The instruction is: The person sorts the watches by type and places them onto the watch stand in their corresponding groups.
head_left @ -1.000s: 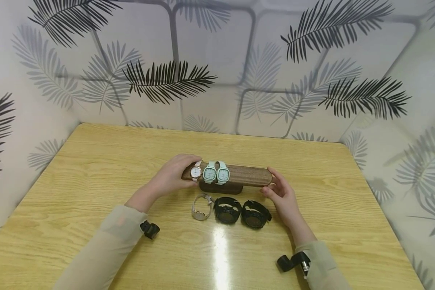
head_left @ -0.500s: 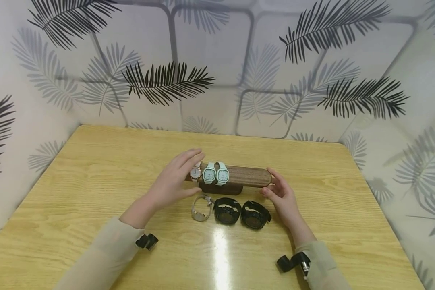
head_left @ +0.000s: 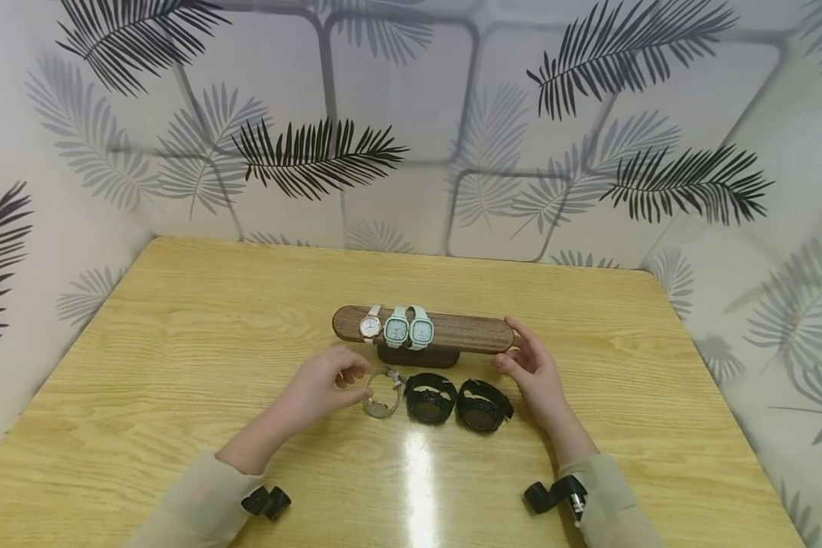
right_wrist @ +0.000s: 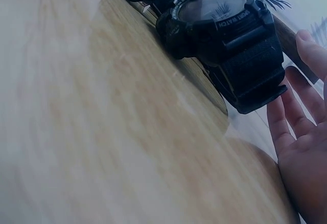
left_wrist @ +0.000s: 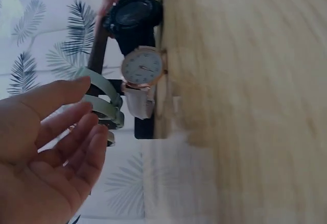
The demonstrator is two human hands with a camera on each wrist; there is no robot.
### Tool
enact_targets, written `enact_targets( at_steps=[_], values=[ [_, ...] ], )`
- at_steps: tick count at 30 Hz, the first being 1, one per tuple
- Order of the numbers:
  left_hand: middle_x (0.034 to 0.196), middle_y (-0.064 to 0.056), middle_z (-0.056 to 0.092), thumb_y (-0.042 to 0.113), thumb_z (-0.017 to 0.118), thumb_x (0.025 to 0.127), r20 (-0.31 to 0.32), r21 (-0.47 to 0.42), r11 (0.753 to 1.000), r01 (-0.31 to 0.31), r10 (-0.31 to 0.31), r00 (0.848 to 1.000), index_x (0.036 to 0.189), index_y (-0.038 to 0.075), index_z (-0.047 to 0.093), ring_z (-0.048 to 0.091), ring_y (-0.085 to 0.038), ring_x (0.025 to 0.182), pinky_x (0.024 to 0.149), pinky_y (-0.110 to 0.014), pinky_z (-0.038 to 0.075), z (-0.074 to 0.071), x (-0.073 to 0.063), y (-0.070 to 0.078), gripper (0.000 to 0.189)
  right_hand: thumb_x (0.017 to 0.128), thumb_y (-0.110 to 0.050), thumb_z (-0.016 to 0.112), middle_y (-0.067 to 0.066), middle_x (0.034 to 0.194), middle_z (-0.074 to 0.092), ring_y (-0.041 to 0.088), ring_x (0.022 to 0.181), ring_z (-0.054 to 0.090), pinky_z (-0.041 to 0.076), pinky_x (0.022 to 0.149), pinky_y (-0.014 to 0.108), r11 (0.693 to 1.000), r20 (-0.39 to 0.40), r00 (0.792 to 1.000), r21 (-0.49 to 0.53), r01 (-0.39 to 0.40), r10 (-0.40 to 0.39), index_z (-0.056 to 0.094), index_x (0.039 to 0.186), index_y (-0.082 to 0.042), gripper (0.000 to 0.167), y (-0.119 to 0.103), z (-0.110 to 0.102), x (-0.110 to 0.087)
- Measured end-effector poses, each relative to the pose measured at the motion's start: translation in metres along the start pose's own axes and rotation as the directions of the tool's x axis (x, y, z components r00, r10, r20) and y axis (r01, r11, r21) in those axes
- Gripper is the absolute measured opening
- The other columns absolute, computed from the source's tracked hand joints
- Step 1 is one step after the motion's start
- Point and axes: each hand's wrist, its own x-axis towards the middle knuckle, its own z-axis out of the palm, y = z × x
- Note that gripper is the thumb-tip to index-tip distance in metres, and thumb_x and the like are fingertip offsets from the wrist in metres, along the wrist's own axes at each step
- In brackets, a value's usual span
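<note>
A dark wooden watch stand (head_left: pixel 473 332) carries a white-strapped watch (head_left: pixel 369 328) and two mint-green watches (head_left: pixel 396 330) left of its middle. My right hand (head_left: pixel 538 377) holds the stand's right end, fingers above and thumb below. Before the stand, my left hand (head_left: pixel 318 390) hovers at the left side of a loose pale-strapped watch (head_left: pixel 378 409), fingers loosely bent with nothing between them. In the left wrist view that watch's round white dial (left_wrist: pixel 143 67) faces the camera, beyond the thumb. A bulky black watch (right_wrist: pixel 225 30) stands near my right fingers in the right wrist view.
Two black watches (head_left: pixel 429 407) stand side by side to the right of the pale one, in front of the stand's base (head_left: pixel 418 356). The wooden table (head_left: pixel 246 304) ends at a leaf-patterned wall (head_left: pixel 411 205) behind.
My left hand has let go of the stand's left end and come down toward the near side, beside the pale watch. The right hand keeps its place on the stand.
</note>
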Motion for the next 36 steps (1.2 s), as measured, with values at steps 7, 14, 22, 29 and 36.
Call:
enact_targets(
  at_steps=[7, 14, 22, 29, 36],
  values=[
    [0.103, -0.001, 0.064, 0.017, 0.077, 0.08, 0.125, 0.219, 0.965, -0.145, 0.12, 0.985, 0.103, 0.009, 0.07, 0.056, -0.019, 0.096, 0.087, -0.034, 0.05, 0.011, 0.001, -0.01, 0.025, 0.092, 0.0, 0.061, 0.001, 0.113, 0.06, 0.012, 0.086, 0.061, 0.053, 0.072, 0.023, 1.0, -0.007, 1.0, -0.005, -0.007, 0.007, 0.037, 0.146, -0.011, 0.06, 0.0, 0.0, -0.001],
    [0.095, 0.005, 0.068, 0.029, 0.076, 0.08, 0.19, 0.347, 0.915, -0.206, 0.146, 0.971, 0.094, 0.015, 0.073, 0.054, -0.014, 0.087, 0.081, -0.034, 0.046, 0.014, 0.005, -0.006, 0.02, 0.092, 0.001, 0.061, 0.002, 0.111, 0.061, 0.012, 0.084, 0.061, 0.052, 0.069, 0.024, 1.0, -0.003, 1.0, 0.003, -0.005, 0.005, 0.037, 0.146, -0.009, 0.06, 0.0, 0.001, -0.001],
    [0.087, 0.011, 0.066, 0.022, 0.073, 0.084, 0.205, 0.171, 0.978, -0.12, 0.084, 0.975, 0.09, 0.016, 0.073, 0.054, -0.008, 0.082, 0.076, -0.029, 0.048, 0.005, 0.008, -0.008, 0.009, 0.092, -0.001, 0.061, 0.001, 0.114, 0.06, 0.012, 0.085, 0.06, 0.052, 0.068, 0.025, 1.0, 0.013, 1.0, -0.004, 0.003, -0.003, 0.036, 0.147, -0.011, 0.061, -0.001, 0.0, -0.001],
    [0.082, 0.009, 0.064, 0.021, 0.071, 0.087, 0.179, -0.102, 0.994, 0.043, -0.024, 0.984, 0.093, 0.012, 0.071, 0.058, -0.009, 0.077, 0.07, -0.027, 0.051, -0.019, 0.009, -0.01, 0.011, 0.091, 0.001, 0.061, 0.002, 0.115, 0.06, 0.013, 0.085, 0.06, 0.051, 0.068, 0.025, 1.0, -0.001, 1.0, -0.005, -0.016, 0.016, 0.036, 0.147, -0.013, 0.062, -0.001, 0.0, -0.001],
    [0.084, 0.002, 0.063, 0.023, 0.072, 0.087, 0.17, -0.208, 0.976, 0.06, -0.024, 0.985, 0.093, 0.016, 0.068, 0.057, -0.017, 0.078, 0.067, -0.03, 0.049, -0.046, 0.003, -0.012, 0.011, 0.091, -0.003, 0.063, 0.001, 0.118, 0.059, 0.013, 0.088, 0.061, 0.052, 0.07, 0.024, 1.0, -0.002, 1.0, -0.013, -0.025, 0.025, 0.036, 0.147, -0.015, 0.063, -0.001, -0.001, -0.001]
  ],
)
